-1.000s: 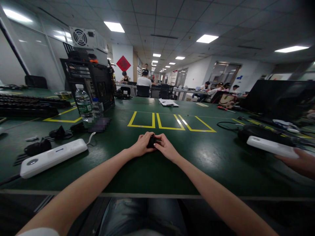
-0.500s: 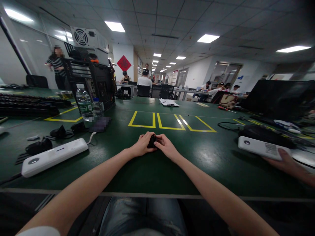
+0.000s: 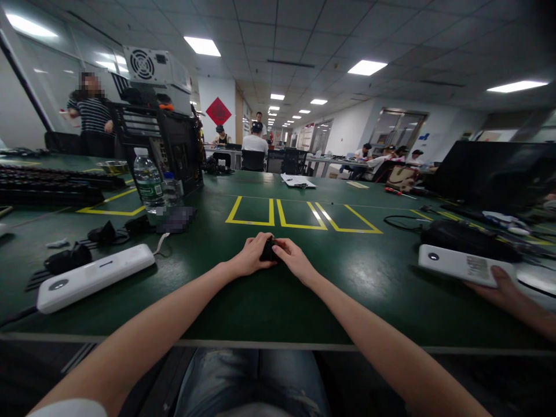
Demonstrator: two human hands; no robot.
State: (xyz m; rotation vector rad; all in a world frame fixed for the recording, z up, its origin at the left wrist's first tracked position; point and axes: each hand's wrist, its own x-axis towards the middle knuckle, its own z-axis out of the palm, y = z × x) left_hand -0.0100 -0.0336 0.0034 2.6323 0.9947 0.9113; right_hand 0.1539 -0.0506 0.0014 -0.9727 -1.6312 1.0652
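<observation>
A small black object point(image 3: 268, 250) sits between my two hands at the middle of the green table point(image 3: 278, 307); its kind is too dark and too covered to make out. My left hand point(image 3: 253, 255) wraps round its left side, thumb below and fingers over the top. From the right, my right hand point(image 3: 290, 255) pinches at the same object with thumb and fingertips. Both hands rest low, at or just over the tabletop. Most of the object is hidden by the fingers.
Yellow tape outlines point(image 3: 302, 217) lie beyond my hands, with a clipboard point(image 3: 297, 181) farther back. Left are a white device point(image 3: 98, 278), a water bottle point(image 3: 148, 182) and an open computer case point(image 3: 160, 139). At right another person's hand point(image 3: 506, 292) holds a white device point(image 3: 460, 264).
My right thumb and fingers have shifted slightly on the black object. The standing person at far left has moved left. The other person's white device has shifted a little.
</observation>
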